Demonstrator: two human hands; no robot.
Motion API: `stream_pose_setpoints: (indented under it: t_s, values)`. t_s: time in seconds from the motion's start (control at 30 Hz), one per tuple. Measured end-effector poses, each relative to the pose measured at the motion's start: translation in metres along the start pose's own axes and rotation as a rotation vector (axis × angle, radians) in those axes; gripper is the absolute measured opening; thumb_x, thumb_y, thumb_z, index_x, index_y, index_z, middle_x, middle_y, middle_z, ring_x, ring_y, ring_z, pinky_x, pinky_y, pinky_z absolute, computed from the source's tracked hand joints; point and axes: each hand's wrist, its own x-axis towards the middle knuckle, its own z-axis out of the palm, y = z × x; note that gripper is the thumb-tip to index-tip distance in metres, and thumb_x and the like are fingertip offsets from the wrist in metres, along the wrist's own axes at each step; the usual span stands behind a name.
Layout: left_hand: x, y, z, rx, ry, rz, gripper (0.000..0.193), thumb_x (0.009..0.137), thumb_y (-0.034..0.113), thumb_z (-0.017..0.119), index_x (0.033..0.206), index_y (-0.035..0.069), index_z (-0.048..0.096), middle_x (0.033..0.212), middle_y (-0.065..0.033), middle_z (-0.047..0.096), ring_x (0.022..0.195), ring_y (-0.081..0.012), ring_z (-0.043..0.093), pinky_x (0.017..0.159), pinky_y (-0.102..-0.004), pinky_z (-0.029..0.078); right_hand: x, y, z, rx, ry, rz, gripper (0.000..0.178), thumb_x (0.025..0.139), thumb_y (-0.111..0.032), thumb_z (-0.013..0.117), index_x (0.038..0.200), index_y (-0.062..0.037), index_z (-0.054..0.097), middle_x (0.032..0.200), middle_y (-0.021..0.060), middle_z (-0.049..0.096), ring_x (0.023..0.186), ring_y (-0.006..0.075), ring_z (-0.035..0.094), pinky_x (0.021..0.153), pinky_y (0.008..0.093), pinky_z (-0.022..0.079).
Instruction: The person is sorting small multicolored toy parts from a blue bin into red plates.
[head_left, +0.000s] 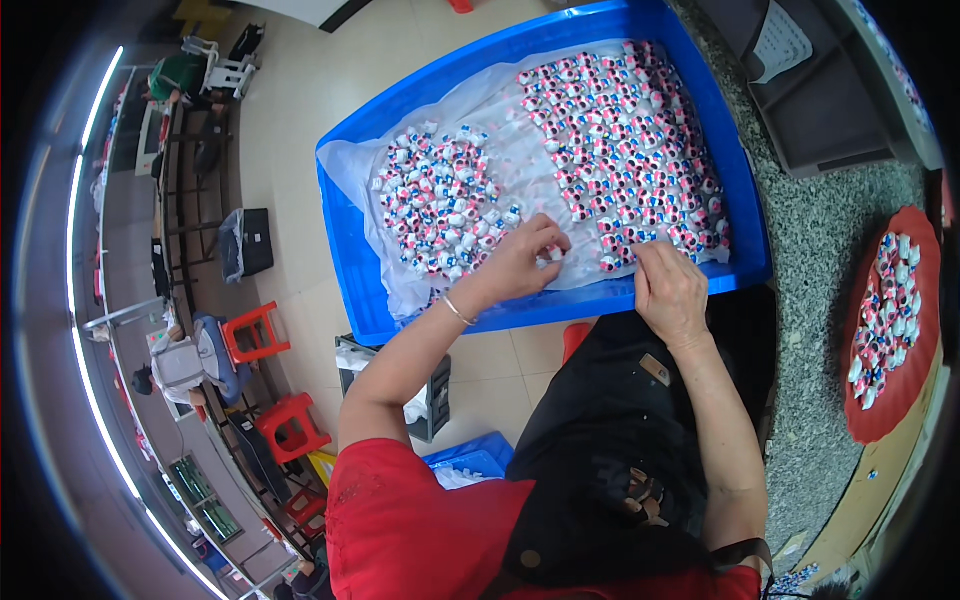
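Note:
A blue plastic tray (352, 300) lined with a thin white sheet (520, 150) lies in front of me. Small white, pink and blue painted figurines (620, 140) stand in close rows on its right side, dark faces up. A loose heap of similar figurines (435, 200) fills the left side. My left hand (522, 258), with a bracelet on its wrist, is closed around a small figurine (552, 254) between the two groups. At the near end of the rows, my right hand (672, 290) has its fingers pinched together; whatever is in them is hidden.
To the right runs a speckled stone ledge (815, 290) with a dark grey bin (820, 100) and a red scalloped dish (865, 425) of more figurines. Red stools (290, 425), a black crate (432, 405) and people at benches are to the left.

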Motion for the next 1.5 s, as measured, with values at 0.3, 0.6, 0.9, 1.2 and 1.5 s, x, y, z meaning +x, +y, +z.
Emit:
stream_pose_setpoints:
  t_s: [0.3, 0.6, 0.9, 1.2, 1.5]
  values:
    - [0.035, -0.021, 0.022, 0.485, 0.159, 0.433, 0.031, 0.071, 0.009, 0.076, 0.099, 0.011, 0.063, 0.106, -0.0078, 0.062, 0.106, -0.0276, 0.057, 0.091, -0.039, 0.044, 0.001, -0.002, 0.003, 0.005, -0.022, 0.007, 0.018, 0.079, -0.001, 0.064, 0.096, -0.005, 0.065, 0.089, 0.0095, 0.065, 0.08, 0.0282, 0.066, 0.07, 0.0362, 0.053]
    - [-0.013, -0.008, -0.006, 0.485, -0.006, -0.02, 0.014, 0.077, 0.019, 0.071, 0.083, 0.009, 0.062, 0.081, -0.0071, 0.062, 0.086, -0.0274, 0.062, 0.069, -0.0372, 0.049, 0.001, 0.001, 0.0, -0.049, 0.012, -0.016, 0.021, 0.077, 0.0, 0.063, 0.097, -0.0052, 0.065, 0.089, 0.0074, 0.064, 0.079, 0.0255, 0.065, 0.07, 0.0348, 0.053]
    - [-0.008, -0.018, 0.01, 0.828, -0.159, 0.165, 0.011, 0.075, 0.012, 0.065, 0.086, 0.01, 0.063, 0.085, -0.0064, 0.059, 0.084, -0.0249, 0.06, 0.07, -0.0375, 0.05, -0.001, 0.001, 0.002, -0.036, -0.014, -0.002, 0.021, 0.077, -0.002, 0.063, 0.097, -0.006, 0.065, 0.088, 0.008, 0.063, 0.079, 0.0268, 0.065, 0.07, 0.0367, 0.053]
    - [-0.02, -0.026, -0.002, 0.585, -0.239, 0.134, 0.011, 0.077, 0.004, 0.061, 0.088, 0.007, 0.062, 0.093, -0.0105, 0.056, 0.089, -0.0296, 0.06, 0.075, -0.0395, 0.052, -0.002, 0.0, 0.002, -0.009, 0.002, -0.013, 0.017, 0.079, 0.001, 0.062, 0.095, -0.0047, 0.065, 0.088, 0.0089, 0.065, 0.078, 0.0282, 0.065, 0.069, 0.0361, 0.052]
    - [0.004, 0.0, 0.003, 0.173, -0.07, 0.233, 0.019, 0.079, 0.005, 0.067, 0.097, 0.006, 0.06, 0.105, -0.0099, 0.06, 0.094, -0.0298, 0.062, 0.079, -0.0377, 0.052, 0.002, 0.0, -0.001, 0.005, -0.021, 0.017, 0.017, 0.079, 0.0, 0.062, 0.096, -0.0047, 0.065, 0.088, 0.0091, 0.065, 0.079, 0.0281, 0.066, 0.07, 0.0361, 0.053]
